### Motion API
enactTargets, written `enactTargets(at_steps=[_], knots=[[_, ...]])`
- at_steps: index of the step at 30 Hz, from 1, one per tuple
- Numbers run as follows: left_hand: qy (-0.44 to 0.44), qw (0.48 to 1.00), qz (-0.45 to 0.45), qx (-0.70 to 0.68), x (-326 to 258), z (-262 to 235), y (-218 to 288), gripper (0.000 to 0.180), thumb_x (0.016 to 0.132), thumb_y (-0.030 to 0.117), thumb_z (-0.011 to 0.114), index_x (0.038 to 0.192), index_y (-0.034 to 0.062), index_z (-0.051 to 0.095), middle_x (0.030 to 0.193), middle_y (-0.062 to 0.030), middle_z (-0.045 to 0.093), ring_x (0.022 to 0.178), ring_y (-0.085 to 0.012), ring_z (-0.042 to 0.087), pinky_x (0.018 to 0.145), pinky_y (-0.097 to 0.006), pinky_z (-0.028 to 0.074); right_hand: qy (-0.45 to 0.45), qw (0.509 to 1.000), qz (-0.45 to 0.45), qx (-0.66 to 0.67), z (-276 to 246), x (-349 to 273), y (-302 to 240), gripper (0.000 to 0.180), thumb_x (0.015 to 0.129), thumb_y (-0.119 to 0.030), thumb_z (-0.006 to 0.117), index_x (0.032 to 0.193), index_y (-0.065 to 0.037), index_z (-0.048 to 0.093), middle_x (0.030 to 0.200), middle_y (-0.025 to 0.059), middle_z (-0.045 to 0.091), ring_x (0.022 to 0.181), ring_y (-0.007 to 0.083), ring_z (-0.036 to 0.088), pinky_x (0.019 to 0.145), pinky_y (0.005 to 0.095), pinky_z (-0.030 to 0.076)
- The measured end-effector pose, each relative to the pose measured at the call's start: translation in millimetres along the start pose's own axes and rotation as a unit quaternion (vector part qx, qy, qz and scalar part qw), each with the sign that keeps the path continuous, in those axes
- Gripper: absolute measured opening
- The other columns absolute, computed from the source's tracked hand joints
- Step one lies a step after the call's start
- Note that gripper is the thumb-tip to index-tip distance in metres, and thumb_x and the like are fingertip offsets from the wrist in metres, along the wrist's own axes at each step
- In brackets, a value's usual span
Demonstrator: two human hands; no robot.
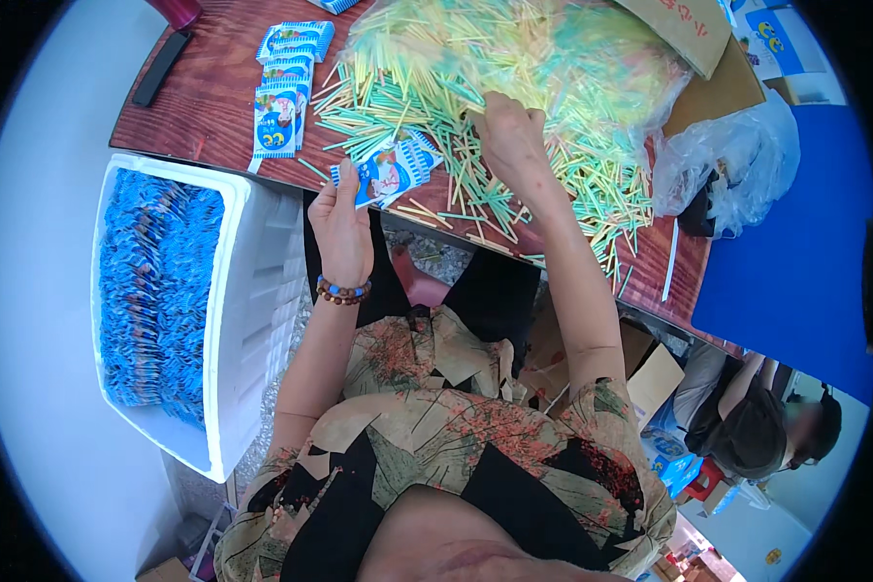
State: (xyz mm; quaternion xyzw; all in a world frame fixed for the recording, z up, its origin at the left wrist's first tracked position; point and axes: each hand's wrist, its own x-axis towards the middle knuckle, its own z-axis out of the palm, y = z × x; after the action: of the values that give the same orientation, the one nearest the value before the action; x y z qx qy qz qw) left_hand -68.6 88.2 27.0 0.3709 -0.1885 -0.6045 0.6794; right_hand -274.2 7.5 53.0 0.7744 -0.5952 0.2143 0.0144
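In the head view, the left hand (342, 228) grips a small fan of blue-and-white packets (396, 173) by its near-left end, thumb on top, holding it over the front edge of the tabletop (218, 73). The fan's long axis slants away from that hand, up and to the right, so its free end points roughly toward the right hand (514, 141), which is a little farther out from the body. The right hand is bent over, fingers curled downward at the heap of thin yellow and green straws (597, 194); whether they pinch a straw cannot be told, since the fingertips are partly hidden. The straws lie directly under and around the right hand, far nearer to it than to the left, with no shared direction; looser ones spread into the gap between the two hands and beyond the held packets. A clear plastic bag (592, 58) covers the part of the heap past the right hand. Beyond the left hand and somewhat to its left, apart from it, an overlapping row of similar packets (277, 107) runs away from the body. Left of that hand stands a white foam box (252, 262) packed with blue packets (155, 291).
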Motion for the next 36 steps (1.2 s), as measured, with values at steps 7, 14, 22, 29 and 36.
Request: enactTargets(at_steps=[7, 14, 22, 29, 36], knots=[[-0.023, 1.0, -0.014, 0.007, 2.2, 6.8, -5.4, 0.019, 0.097, 0.023, 0.057, 0.096, 0.0062, 0.066, 0.102, -0.003, 0.068, 0.091, -0.011, 0.064, 0.08, -0.031, 0.051, -0.128, 0.955, 0.102, 0.248, -14.4, -4.5, 27.4, 0.028, 0.097, -0.021, 0.049, 0.093, 0.006, 0.047, 0.084, 0.0236, 0.062, 0.078, 0.0348, 0.059, 0.071, 0.0405, 0.044], [-0.047, 0.999, -0.025, 0.007, 2.7, 16.4, -7.3, 0.016, 0.096, 0.023, 0.058, 0.096, 0.0085, 0.066, 0.102, -0.0011, 0.068, 0.091, -0.0103, 0.064, 0.078, -0.032, 0.05, -0.176, 0.956, 0.118, 0.203, -17.5, -13.4, 48.1, 0.026, 0.093, -0.022, 0.051, 0.093, 0.005, 0.05, 0.075, 0.0146, 0.057, 0.072, 0.0245, 0.054, 0.068, 0.0354, 0.042], [-0.074, 0.995, -0.027, -0.059, 18.8, 50.3, -19.2, 0.025, 0.099, 0.023, 0.053, 0.101, -0.0004, 0.062, 0.101, -0.0068, 0.066, 0.091, -0.0123, 0.063, 0.081, -0.03, 0.052, -0.248, 0.839, 0.181, 0.45, -30.0, -26.5, 42.6, 0.022, 0.093, -0.022, 0.054, 0.089, -0.001, 0.057, 0.067, 0.0005, 0.056, 0.068, 0.0095, 0.051, 0.064, 0.0263, 0.038], [-0.145, 0.987, -0.045, -0.058, 41.7, 105.0, -52.6, 0.023, 0.098, 0.023, 0.054, 0.103, 0.0018, 0.061, 0.102, -0.0055, 0.065, 0.094, -0.0131, 0.061, 0.084, -0.031, 0.047, -0.301, 0.802, 0.121, 0.502, -25.0, -30.3, 29.4, 0.02, 0.093, -0.022, 0.054, 0.09, -0.002, 0.057, 0.069, 0.0019, 0.055, 0.065, 0.0104, 0.051, 0.062, 0.0267, 0.04], [-0.105, 0.994, -0.029, 0.009, 48.4, 103.2, -56.9, 0.028, 0.097, 0.03, 0.055, 0.108, 0.0051, 0.062, 0.1, -0.0037, 0.067, 0.094, -0.0141, 0.062, 0.082, -0.033, 0.046, -0.254, 0.784, 0.184, 0.536, -31.5, -38.4, 23.6, 0.021, 0.096, -0.023, 0.051, 0.086, -0.004, 0.055, 0.073, 0.0049, 0.057, 0.068, 0.0113, 0.052, 0.061, 0.0275, 0.042]])
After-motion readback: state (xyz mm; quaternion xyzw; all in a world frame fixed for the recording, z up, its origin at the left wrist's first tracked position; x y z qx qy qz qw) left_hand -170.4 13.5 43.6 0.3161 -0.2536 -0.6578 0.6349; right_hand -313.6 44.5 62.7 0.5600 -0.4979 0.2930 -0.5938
